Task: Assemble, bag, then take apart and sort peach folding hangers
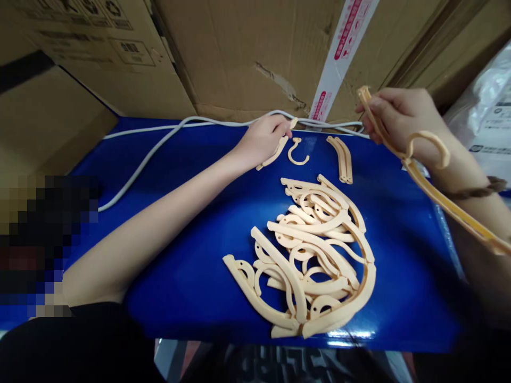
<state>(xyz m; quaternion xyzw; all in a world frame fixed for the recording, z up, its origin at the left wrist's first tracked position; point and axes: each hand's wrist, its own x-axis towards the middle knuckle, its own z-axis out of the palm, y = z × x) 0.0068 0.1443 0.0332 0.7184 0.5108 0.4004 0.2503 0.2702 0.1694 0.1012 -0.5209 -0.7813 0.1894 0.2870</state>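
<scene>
My right hand (407, 114) grips a beige plastic clothes hanger (431, 186) near one end, above the right side of the blue table. The hanger's hook curls up by the wrist, and its far arm runs out of view at the right edge. At the back of the table, my left hand (265, 137) is closed on a beige hanger arm piece (294, 123), whose tip shows past the fingers. Another curved arm piece (275, 153) lies under that hand, partly hidden. Just right of it is a loose hook (298, 153).
Two hanger arm pieces (341, 159) lie side by side at the back right. A heap of folded beige hangers (311, 255) covers the table's middle front. White cables (159, 143) run along the back, before cardboard boxes (247, 58). Plastic-wrapped packages (487, 117) stand at the right.
</scene>
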